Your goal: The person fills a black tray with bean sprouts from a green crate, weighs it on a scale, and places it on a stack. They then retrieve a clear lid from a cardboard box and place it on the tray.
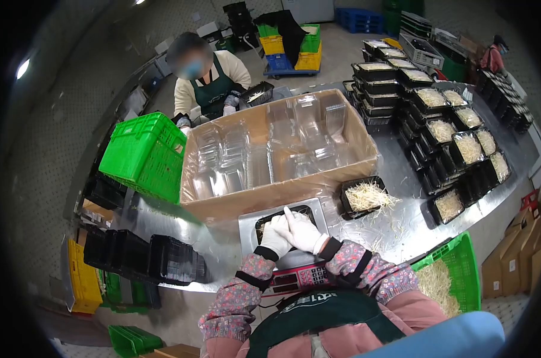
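Both my hands wear white gloves and lie together over a black plastic tray on the weighing scale. My left hand is flat over the tray's near left part, its fingers partly covered. Across it lies my right hand, fingers stretched out toward the far left. Most of what is in the tray is hidden under the gloves. The scale's red keypad panel shows just below my wrists. Right of the scale, another black tray holds a heap of pale bean sprouts, some spilling over its edge.
Beyond the scale stands a cardboard box of clear plastic lids. Stacked filled trays crowd the right; nested black trays lie left. A green crate of sprouts is at my right. A co-worker stands across the table.
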Demonstrator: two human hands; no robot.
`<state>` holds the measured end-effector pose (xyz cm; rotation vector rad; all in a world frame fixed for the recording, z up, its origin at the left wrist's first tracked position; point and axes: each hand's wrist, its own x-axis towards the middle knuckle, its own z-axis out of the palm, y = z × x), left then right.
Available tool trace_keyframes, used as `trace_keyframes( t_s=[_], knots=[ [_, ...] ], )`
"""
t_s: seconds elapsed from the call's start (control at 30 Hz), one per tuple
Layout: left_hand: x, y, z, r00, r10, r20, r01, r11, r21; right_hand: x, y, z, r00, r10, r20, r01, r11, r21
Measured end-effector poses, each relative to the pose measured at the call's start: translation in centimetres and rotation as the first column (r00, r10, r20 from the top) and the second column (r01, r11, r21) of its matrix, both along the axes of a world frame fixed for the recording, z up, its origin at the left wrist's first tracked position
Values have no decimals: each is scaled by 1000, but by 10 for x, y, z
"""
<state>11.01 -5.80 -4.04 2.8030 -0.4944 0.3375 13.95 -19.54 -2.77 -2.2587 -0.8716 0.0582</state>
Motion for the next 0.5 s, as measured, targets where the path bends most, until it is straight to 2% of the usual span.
trace_keyframes(
  t_s=[0.07,0.1,0.13,0.17,0.2,0.23,0.27,0.33,0.37,0.4,0.43,0.47,0.5],
  knots=[
    [4,-4,21,966,106,-235,-49,971,235,5,1,10,995,22,-95,-21,1000,3],
    [1,-8,35,956,150,-252,-100,974,201,9,-1,19,995,33,-93,-33,999,1],
    [1,-5,31,955,161,-248,-112,973,199,15,-7,29,975,114,-191,-117,993,-8],
    [-3,-2,22,978,112,-177,-93,989,111,21,-13,34,938,187,-291,-199,980,-9],
    [-4,0,16,993,68,-101,-65,998,24,28,-17,33,957,208,-203,-216,976,-19],
    [-9,-1,27,997,18,-71,-23,997,-70,36,-24,51,955,217,-203,-223,975,-10],
    [-11,-4,37,984,15,-178,-34,994,-106,48,-31,72,952,228,-204,-233,972,-3],
    [-20,-8,40,997,28,-71,-37,992,-124,91,-40,91,983,156,-98,-144,982,119],
    [-25,-8,43,998,43,-46,-51,983,-174,117,-45,101,997,37,-73,-34,998,49],
    [-29,-6,47,998,65,-22,-68,973,-223,143,-49,104,999,-40,1,39,994,102],
    [-34,-4,57,994,107,-31,-111,966,-233,189,-55,73,992,-119,47,113,986,122],
    [-40,4,57,989,147,-22,-147,952,-270,225,-63,55,971,-200,128,204,979,-14],
    [-50,9,64,976,216,-23,-209,907,-366,265,-74,27,961,-242,133,261,953,-152]
  ],
)
